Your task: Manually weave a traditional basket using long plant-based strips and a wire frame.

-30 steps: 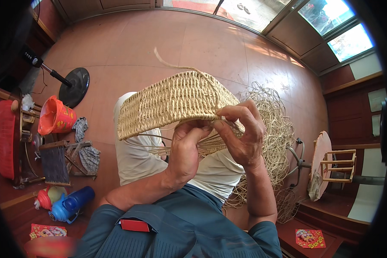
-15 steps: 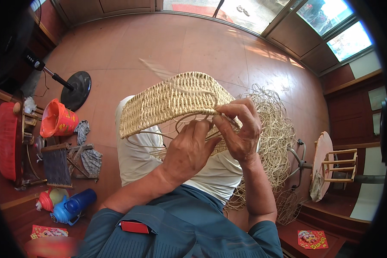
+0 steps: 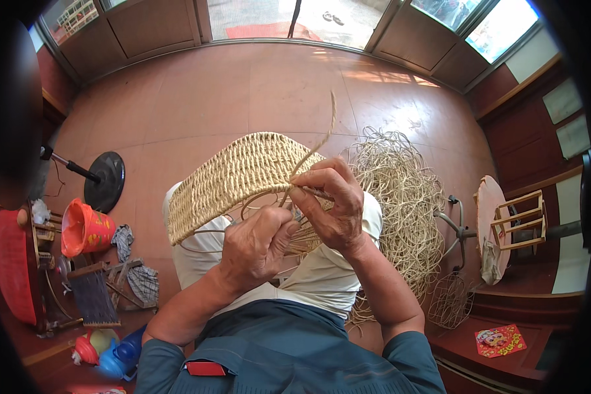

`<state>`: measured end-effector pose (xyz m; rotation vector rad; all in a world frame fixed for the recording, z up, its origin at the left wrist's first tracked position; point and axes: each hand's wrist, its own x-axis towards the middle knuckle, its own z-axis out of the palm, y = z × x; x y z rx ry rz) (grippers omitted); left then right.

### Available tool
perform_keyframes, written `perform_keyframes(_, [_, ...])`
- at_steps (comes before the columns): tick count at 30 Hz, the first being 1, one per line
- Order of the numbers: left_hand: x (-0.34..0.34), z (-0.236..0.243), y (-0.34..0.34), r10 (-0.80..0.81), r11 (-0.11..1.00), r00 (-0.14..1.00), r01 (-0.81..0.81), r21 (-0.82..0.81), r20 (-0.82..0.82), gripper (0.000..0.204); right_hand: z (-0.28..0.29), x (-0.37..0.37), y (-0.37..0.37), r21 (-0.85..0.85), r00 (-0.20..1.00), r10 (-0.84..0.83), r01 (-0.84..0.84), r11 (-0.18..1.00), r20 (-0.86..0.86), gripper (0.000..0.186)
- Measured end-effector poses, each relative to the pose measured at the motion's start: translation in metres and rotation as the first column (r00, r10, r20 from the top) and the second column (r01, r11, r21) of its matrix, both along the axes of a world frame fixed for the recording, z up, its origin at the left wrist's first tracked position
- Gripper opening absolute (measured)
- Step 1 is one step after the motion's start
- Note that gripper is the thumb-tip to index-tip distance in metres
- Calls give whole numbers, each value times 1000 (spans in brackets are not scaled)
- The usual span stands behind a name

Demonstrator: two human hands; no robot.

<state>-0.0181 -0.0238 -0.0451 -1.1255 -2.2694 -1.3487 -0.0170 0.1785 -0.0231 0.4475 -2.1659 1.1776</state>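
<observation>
A pale woven cord basket piece [image 3: 233, 174] rests over my lap, tilted, with bare curved rods [image 3: 203, 244] beneath it. My right hand [image 3: 331, 207] pinches a cord strand [image 3: 325, 134] at the front rim, and the strand's loose end sticks up beyond it. My left hand [image 3: 256, 246] is closed just below that rim, beside the right; what its fingers grip is hidden. A big tangled heap of cord [image 3: 400, 223] lies on the floor to my right.
At left are a fan base [image 3: 105, 184], red bucket [image 3: 85, 225], folding stool [image 3: 95, 295], checked cloth [image 3: 144, 282], red basin [image 3: 14, 266] and flasks [image 3: 118, 358]. At right stand a round board [image 3: 489, 262], wooden frame [image 3: 519, 217] and metal stand [image 3: 458, 233]. Glazed doors [image 3: 407, 46] line the back.
The piece and both hands have shifted left and down in the view, as has the room. The loose cord end has swung from pointing back-left to upright. My left hand has turned, fingers curled under the rim.
</observation>
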Motion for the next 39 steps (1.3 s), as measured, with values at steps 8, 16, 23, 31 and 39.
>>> perform_keyframes(8, [-1, 5, 4, 192, 899, 944, -279, -337, -269, 16, -6, -8, 0, 47, 997, 1, 3, 999, -73, 19])
perform_keyframes(16, [7, -10, -6, 102, 906, 937, -226, -357, -333, 33, -29, -1, -3, 56, 969, -67, 83, 995, -238, 21])
perform_keyframes(23, [12, -38, -15, 108, 894, 886, -285, -346, -452, 44, -24, -5, -4, 16, 978, -82, 86, 996, -191, 20])
perform_keyframes(31, [9, -60, -18, 116, 851, 862, -342, -398, -493, 46, -28, -22, -6, -79, 989, -109, 102, 992, -102, 13])
perform_keyframes(39, [8, -48, -14, 178, 828, 865, -390, -403, -470, 53, -21, -37, -3, -66, 985, -121, 113, 991, -125, 10])
